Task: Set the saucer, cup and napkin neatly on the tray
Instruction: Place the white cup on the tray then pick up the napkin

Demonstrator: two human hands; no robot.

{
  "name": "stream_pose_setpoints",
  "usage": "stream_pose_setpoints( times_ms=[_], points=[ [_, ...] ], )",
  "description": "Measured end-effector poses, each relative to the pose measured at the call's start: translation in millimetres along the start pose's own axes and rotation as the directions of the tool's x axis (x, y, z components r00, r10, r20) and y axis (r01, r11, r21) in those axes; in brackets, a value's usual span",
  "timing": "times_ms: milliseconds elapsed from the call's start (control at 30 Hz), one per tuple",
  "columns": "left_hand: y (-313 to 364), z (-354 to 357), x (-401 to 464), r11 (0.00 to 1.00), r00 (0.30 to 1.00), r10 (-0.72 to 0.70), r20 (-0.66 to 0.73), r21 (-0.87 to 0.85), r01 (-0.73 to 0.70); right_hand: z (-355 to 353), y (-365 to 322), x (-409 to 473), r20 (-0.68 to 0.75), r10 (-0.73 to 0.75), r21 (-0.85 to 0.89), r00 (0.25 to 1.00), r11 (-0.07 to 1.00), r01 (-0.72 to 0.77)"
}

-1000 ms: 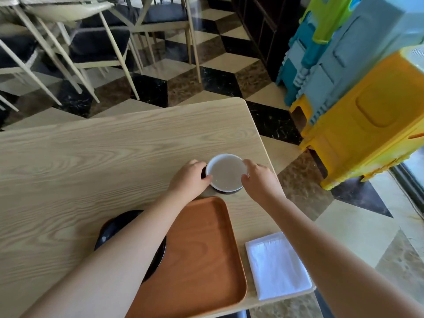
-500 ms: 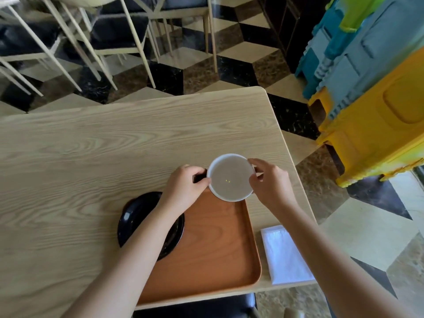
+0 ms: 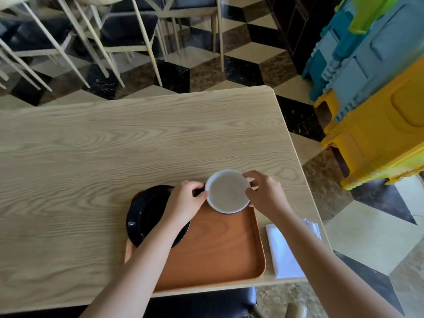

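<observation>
A cup [image 3: 227,191], white inside and dark outside, hangs over the far right corner of the orange-brown tray [image 3: 220,249]. My left hand [image 3: 185,203] grips its dark handle side and my right hand [image 3: 263,196] holds its right rim. The black saucer [image 3: 144,214] lies on the tray's left part, its edge overhanging the tray; my left forearm crosses over it. A folded white napkin [image 3: 284,251] lies on the table just right of the tray, partly under my right forearm.
The light wooden table [image 3: 114,145] stretches left and away; its right edge runs close to the napkin. Stacked yellow and blue plastic stools [image 3: 371,88] stand to the right. Chairs [image 3: 128,31] stand beyond the table. A dark chair seat [image 3: 206,301] sits below the near edge.
Both hands have carried the cup from the table beyond the tray toward me, so it now hangs over the tray's far right corner. The view has shifted back.
</observation>
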State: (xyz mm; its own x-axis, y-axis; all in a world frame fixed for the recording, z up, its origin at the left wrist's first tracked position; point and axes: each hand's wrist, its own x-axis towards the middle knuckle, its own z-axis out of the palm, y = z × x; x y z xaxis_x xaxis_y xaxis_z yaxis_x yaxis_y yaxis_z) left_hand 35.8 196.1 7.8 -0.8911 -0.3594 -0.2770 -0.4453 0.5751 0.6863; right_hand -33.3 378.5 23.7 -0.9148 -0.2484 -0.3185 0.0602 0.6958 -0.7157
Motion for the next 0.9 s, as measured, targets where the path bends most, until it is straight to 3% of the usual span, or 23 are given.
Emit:
stream_pose_setpoints(
  times_ms=[200, 367, 467, 567, 633, 733, 833, 900],
  points=[
    [3.3, 3.0, -4.0, 0.988, 0.996, 0.076, -0.053, 0.138, -0.068, -2.1, 4.2, -0.8, 0.019, -0.059, -0.109, 0.998, 0.992, 0.060],
    [7.0, 7.1, -18.9, 0.899, 0.975, 0.194, -0.109, 0.418, -0.132, 2.7, 10.9, -16.4, -0.035, -0.192, -0.322, 0.981, 0.931, 0.170],
    [11.5, 6.1, -35.0, 0.906, 0.945, 0.223, -0.241, 0.410, -0.110, -2.7, 18.9, -32.2, -0.089, -0.272, -0.415, 0.958, 0.885, 0.213],
    [15.8, 18.3, -61.3, 0.880, 0.863, 0.406, -0.300, 0.382, -0.281, -13.2, 35.2, -56.0, -0.153, -0.323, -0.443, 0.934, 0.867, 0.228],
    [17.7, 41.8, -83.6, 0.809, 0.811, 0.545, -0.212, 0.385, -0.444, -17.9, 53.1, -73.9, -0.185, -0.307, -0.479, 0.933, 0.858, 0.187],
    [21.7, 88.7, -118.3, 0.671, 0.757, 0.649, 0.082, 0.407, -0.620, -24.0, 85.8, -99.1, -0.220, -0.205, -0.500, 0.954, 0.863, 0.071],
    [21.9, 124.7, -143.9, 0.560, 0.734, 0.564, 0.378, 0.478, -0.677, -27.0, 116.0, -117.8, -0.189, -0.053, -0.430, 0.981, 0.902, -0.034],
    [21.0, 133.6, -150.8, 0.537, 0.746, 0.482, 0.460, 0.518, -0.666, -27.1, 126.4, -126.1, -0.170, 0.035, -0.347, 0.985, 0.933, -0.093]
  ],
)
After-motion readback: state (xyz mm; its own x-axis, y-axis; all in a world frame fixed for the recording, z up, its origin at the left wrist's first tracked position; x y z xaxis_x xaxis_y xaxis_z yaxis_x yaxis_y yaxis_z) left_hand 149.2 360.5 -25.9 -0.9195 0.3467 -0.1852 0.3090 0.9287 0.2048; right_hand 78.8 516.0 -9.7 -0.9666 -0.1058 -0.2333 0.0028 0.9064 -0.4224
